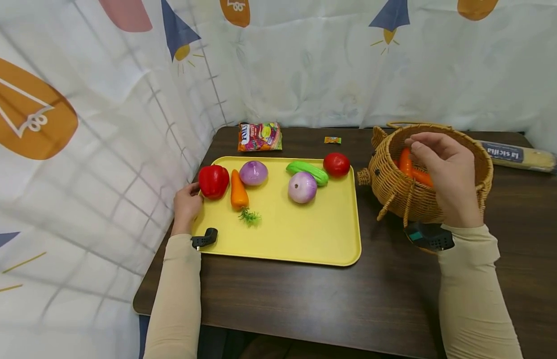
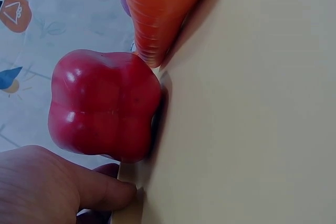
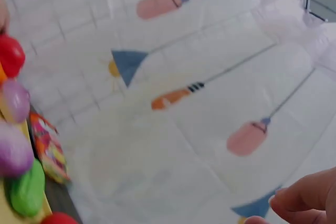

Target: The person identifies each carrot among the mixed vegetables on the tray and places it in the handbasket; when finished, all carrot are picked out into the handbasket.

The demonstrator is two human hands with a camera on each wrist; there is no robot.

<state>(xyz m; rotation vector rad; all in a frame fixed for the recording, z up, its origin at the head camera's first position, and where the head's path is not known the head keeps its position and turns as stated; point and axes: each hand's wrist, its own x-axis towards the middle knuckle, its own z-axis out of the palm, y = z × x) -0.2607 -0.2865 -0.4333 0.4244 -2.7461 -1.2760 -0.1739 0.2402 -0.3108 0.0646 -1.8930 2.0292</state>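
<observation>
- Basket (image 1: 388, 182), woven, stands on the right of the table (image 1: 278, 294), with a snout on its left side and straps hanging over its near wall.
- Right hand (image 1: 451, 169) is over the basket's mouth, fingers bent, the thumb tip and a fingertip apart; it hides part of the inside.
- Orange vegetables (image 1: 405, 162) lie in the basket, partly covered by that hand.
- Left hand (image 1: 187, 202) is clamped on the left rim of the tray (image 1: 278, 239), thumb on top.
- Pepper (image 1: 213, 181), red, sits at the tray's far left, just beside the left hand.
- Carrot (image 1: 239, 192) lies right of the pepper, its green top toward the near side.
- Far onion (image 1: 253, 173) is right of the carrot's far end.
- Near onion (image 1: 302, 187) sits farther right, in front of the cucumber (image 1: 316, 172) and hiding some of it.
- Tomato (image 1: 336, 164) is in the tray's far right corner.
- Candy bag (image 1: 260, 137) and small sweet (image 1: 332, 140) lie beyond the tray.
- Pasta pack (image 1: 520, 155) lies at the far right, its left end behind the basket.
- Curtain (image 1: 296, 65), printed with lamps, hangs behind everything.
</observation>
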